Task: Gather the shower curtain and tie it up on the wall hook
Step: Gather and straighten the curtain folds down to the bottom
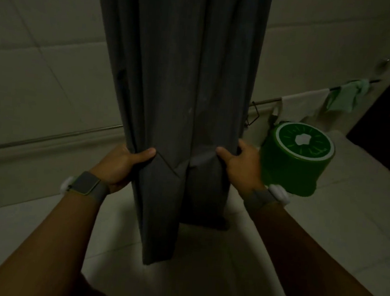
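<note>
Step in hand: you are gathering the shower curtain (175,94), squeezing its hanging folds into one narrow column; by my reading the gathering is nearly done and the tying is not yet begun.
Curtain: it is hanging straight down in front of you, in the middle of the view, with its hem draping to the tiled floor (201,278) between your forearms.
Left hand (122,162): you are clasping the left edge of the bundle, thumb pressing across the front and fingers wrapping behind the cloth.
Right hand (237,161): you are gripping the right edge at about the same height, thumb on the front and the fingers tucking behind.
Nearby: a green tub (294,161) is sitting on a ledge just beside your right wrist, and a towel rail (266,99) is running along the wall behind it.
Hook: you are not showing a wall hook or tie-back that I can make out in this dim light.
Next move: it is calling for you to bring both hands together so one hand holds the whole bundle, freeing the other to find the hook.
</note>
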A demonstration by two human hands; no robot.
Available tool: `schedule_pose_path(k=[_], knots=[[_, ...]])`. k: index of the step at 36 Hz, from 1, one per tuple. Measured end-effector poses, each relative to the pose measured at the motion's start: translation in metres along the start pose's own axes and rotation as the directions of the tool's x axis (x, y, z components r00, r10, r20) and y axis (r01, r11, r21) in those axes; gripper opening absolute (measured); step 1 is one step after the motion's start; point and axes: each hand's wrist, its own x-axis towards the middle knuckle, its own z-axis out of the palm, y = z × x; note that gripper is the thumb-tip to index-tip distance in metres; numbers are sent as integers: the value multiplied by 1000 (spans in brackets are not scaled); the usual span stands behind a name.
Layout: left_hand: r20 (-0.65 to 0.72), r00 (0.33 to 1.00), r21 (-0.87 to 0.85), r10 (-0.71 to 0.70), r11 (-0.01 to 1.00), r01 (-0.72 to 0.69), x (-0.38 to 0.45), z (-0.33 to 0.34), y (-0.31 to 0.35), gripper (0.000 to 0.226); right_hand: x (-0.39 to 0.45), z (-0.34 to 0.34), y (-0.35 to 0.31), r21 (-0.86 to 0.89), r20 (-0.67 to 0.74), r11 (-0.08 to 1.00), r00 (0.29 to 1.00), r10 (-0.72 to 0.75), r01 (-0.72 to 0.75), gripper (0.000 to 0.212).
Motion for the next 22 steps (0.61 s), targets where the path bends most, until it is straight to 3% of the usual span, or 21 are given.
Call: schedule_pose_path(k=[3, 6, 12, 16, 19, 22], knots=[[98, 994, -26, -42, 999, 45, -4, -3, -1, 75, 4, -5, 4, -69, 86, 998, 996, 15, -9, 39], [187, 980, -27, -72, 997, 78, -8, 1, -3, 78, -1, 1, 1, -13, 161, 999, 986, 38, -36, 47], [302, 940, 87, -157, 987, 137, -15, 19, -6, 87, -8, 22, -8, -24, 122, 1000, 992, 10, -7, 44], [218, 971, 2, -97, 995, 99, -19, 15, -7, 89, -11, 14, -3, -7, 336, 995, 937, 95, -99, 47], [149, 987, -82, -63, 994, 76, -24, 5, -5, 83, -37, 3, 14, 131, 409, 943, 883, 231, -307, 51], [107, 992, -103, -65, 992, 77, -27, 1, -10, 82, -75, 4, 56, -5, 481, 911, 797, 365, -413, 61]])
